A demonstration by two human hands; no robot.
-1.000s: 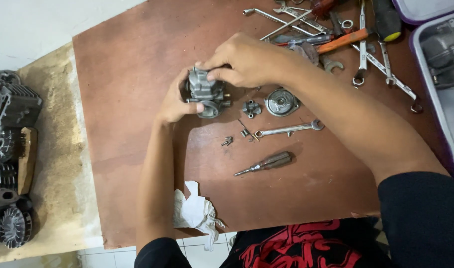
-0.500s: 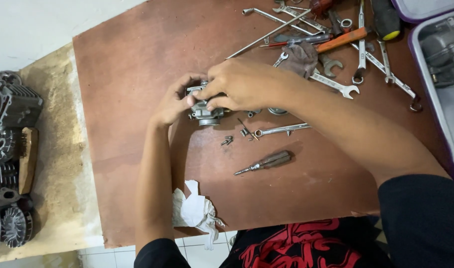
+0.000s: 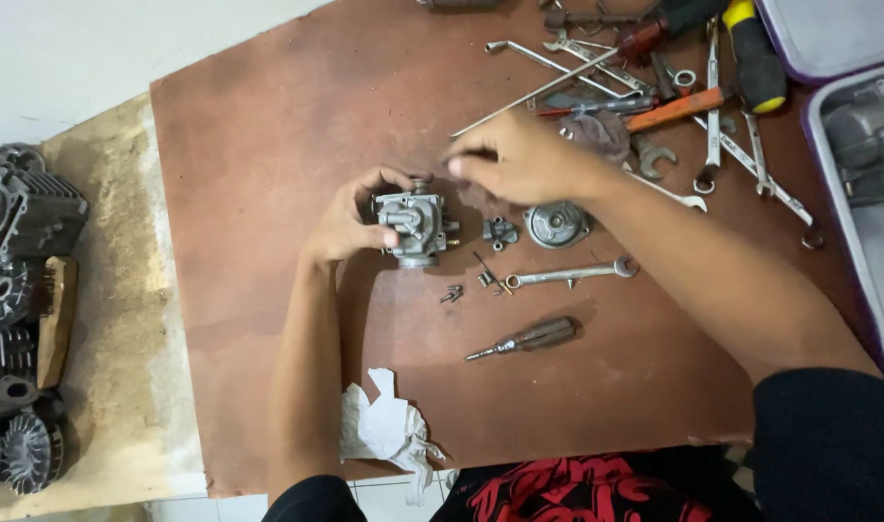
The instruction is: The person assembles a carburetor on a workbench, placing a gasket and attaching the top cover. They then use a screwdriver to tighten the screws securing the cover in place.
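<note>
While your left hand (image 3: 343,224) grips carburetor (image 3: 413,227), right hand (image 3: 519,159) has lifted off, fingers pinched, contents hidden; carburetor top now exposed.

Brown board (image 3: 268,145) as bench. Wrench pile (image 3: 655,87) top right, yellow-handled screwdriver (image 3: 754,53) beside. Combination wrench (image 3: 568,275) mid-board, small screwdriver (image 3: 529,338) below. Crumpled white rag (image 3: 389,425) near edge. Finned engine parts (image 3: 21,290) far left.

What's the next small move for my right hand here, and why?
Probably lower the right hand to the small metal fitting lying on the board beside the carburetor body. The left hand holds that body steady, the right hand hovers just above with pinched fingers, and the fitting lies loose.
</note>
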